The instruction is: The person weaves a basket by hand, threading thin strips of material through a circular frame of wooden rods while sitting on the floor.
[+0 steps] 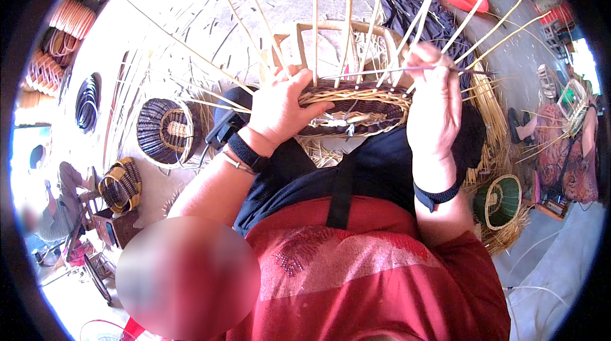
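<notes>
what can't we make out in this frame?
All in the head view:
- Right grip: fingertips blurred, exact placement on the dark strand unclear.
- Basket: left end hidden behind the left grip.
- Pale stakes: several tips cut off by the top edge.

Pale floor (181,3) (clipping-strewn), brightly lit at left; greyer right

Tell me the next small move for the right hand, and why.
Probably, the right hand should tuck the dark strand around another of the pale stakes: its fingers pinch the strand, which stretches across them beside the rim, while the left hand holds the basket's left end.
</notes>
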Demonstrator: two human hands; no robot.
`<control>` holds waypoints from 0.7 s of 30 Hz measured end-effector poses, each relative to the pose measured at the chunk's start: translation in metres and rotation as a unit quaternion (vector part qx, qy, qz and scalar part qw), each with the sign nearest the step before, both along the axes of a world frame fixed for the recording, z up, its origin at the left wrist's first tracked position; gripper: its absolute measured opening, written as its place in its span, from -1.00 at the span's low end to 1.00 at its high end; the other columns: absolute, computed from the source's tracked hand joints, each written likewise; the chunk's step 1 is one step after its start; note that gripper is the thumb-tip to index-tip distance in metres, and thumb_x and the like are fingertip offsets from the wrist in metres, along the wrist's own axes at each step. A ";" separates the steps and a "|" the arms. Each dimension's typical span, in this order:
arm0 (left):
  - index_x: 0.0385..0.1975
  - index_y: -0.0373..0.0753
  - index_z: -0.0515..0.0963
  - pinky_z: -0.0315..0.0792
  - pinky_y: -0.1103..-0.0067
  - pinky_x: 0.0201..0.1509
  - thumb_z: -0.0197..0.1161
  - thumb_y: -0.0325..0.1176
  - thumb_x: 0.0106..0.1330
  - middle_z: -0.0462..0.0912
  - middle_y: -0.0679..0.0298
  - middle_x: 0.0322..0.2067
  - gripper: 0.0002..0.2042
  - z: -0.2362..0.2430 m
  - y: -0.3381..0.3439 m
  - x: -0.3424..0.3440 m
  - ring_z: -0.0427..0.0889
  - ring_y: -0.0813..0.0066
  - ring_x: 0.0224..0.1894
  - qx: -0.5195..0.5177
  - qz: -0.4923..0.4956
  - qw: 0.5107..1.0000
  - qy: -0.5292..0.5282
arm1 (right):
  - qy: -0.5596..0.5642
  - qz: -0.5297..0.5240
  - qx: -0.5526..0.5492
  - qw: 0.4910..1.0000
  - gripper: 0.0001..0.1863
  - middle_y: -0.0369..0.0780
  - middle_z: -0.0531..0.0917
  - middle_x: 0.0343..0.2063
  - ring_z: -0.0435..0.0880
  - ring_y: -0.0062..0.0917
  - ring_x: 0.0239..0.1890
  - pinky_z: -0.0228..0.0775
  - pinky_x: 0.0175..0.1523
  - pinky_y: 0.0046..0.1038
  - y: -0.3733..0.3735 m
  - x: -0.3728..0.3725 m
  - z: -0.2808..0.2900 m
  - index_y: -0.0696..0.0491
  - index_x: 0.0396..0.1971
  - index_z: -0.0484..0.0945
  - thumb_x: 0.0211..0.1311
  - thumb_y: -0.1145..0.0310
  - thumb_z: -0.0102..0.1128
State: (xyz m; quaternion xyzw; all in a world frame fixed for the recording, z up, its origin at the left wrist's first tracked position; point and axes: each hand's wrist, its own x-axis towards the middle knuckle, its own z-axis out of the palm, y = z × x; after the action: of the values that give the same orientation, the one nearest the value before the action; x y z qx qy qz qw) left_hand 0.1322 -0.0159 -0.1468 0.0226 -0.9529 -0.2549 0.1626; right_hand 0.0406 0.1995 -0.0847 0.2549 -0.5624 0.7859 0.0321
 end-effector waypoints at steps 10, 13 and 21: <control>0.29 -0.22 0.42 0.48 0.26 0.22 0.50 -0.19 0.18 0.57 -0.07 0.05 -0.33 0.034 -0.036 0.013 0.57 -0.10 0.14 0.045 -0.162 0.981 -0.094 | -0.115 0.189 0.116 0.968 -0.64 -0.43 0.36 -0.58 0.29 -0.76 -0.62 0.34 -0.46 -0.61 0.004 -0.043 -0.016 0.19 -0.01 0.51 0.69 0.20 -0.14; 0.36 -0.05 0.42 0.58 0.27 0.13 0.48 -0.21 0.19 0.62 0.08 0.10 -0.32 0.092 -0.034 0.035 0.63 0.03 0.13 -0.039 -0.123 0.982 -0.141 | -0.108 0.125 0.133 0.977 -0.65 -0.43 0.33 -0.60 0.25 -0.76 -0.64 0.34 -0.47 -0.63 0.000 -0.033 -0.010 0.15 -0.02 0.53 0.69 0.19 -0.14; 0.10 0.13 0.61 0.41 0.28 0.22 0.42 -0.11 0.27 0.56 0.26 0.05 -0.62 0.070 0.008 -0.035 0.55 0.20 0.09 -0.259 -0.061 0.958 0.110 | -0.123 0.085 0.188 0.971 -0.61 -0.48 0.21 -0.63 0.16 -0.78 -0.61 0.23 -0.44 -0.63 -0.003 -0.025 -0.005 0.18 0.00 0.56 0.69 0.19 -0.18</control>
State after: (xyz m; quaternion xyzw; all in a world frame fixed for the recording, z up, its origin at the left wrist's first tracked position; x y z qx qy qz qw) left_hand 0.0975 -0.0083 -0.0772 -0.1062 -0.9622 -0.0099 0.2505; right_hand 0.0153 0.1962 -0.0898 0.2049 -0.6762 0.6910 -0.1526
